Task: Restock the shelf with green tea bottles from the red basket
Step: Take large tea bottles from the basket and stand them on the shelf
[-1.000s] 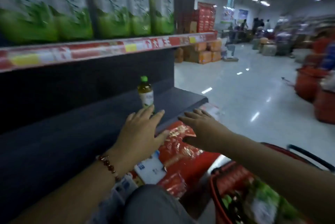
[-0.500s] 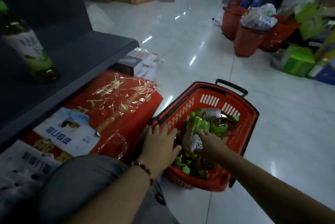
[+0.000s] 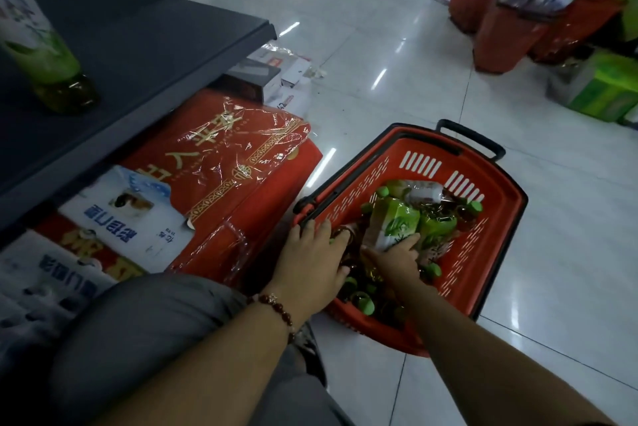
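While both hands reach, slatted red basket

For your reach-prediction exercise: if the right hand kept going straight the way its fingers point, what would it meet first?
The right hand already touches a green tea bottle lying in the red basket; that bottle comes first.

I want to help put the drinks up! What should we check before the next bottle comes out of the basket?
1. Right hand has a bottle: cannot tell, fingers touch its label, grip is hidden.
2. Left hand has a bottle too: cannot tell, it reaches inside the red basket's near edge.
3. Basket has bottles left: ok, several green caps show.
4. Room on the shelf: ok, bare space beside the standing bottle.
5. Standing bottle upright: ok.
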The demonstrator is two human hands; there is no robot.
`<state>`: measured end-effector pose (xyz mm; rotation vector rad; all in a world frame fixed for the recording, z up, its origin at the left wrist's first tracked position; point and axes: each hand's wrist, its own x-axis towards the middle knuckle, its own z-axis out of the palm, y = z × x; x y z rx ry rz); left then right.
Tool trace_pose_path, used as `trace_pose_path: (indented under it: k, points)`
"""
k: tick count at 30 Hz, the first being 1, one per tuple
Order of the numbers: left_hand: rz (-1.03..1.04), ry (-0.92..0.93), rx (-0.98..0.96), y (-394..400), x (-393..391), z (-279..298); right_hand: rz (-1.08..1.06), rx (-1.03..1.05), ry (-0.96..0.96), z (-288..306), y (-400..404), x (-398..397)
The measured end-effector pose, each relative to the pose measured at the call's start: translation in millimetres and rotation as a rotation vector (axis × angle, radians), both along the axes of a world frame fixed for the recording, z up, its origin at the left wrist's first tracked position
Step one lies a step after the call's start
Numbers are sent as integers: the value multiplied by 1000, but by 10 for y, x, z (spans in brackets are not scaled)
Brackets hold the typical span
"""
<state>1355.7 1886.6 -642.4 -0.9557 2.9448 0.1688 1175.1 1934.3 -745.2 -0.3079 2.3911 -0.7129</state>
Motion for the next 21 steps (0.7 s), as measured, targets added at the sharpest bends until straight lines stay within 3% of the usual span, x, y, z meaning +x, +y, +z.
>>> trace_pose_path:
  k: [6,10,15,21]
  points:
    - [-6,12,4,-38,31,-54,-39,-3,12,-38,-38,-148]
    - [9,16,19,-65,80,-42,-117,-170,-267,166,-17,-263]
    - [21,60,34,-45,113,34,52,-333,-700,858,254,-200]
    - [36,145,59,-72,180,215,273,-212,-852,1488,487,-149]
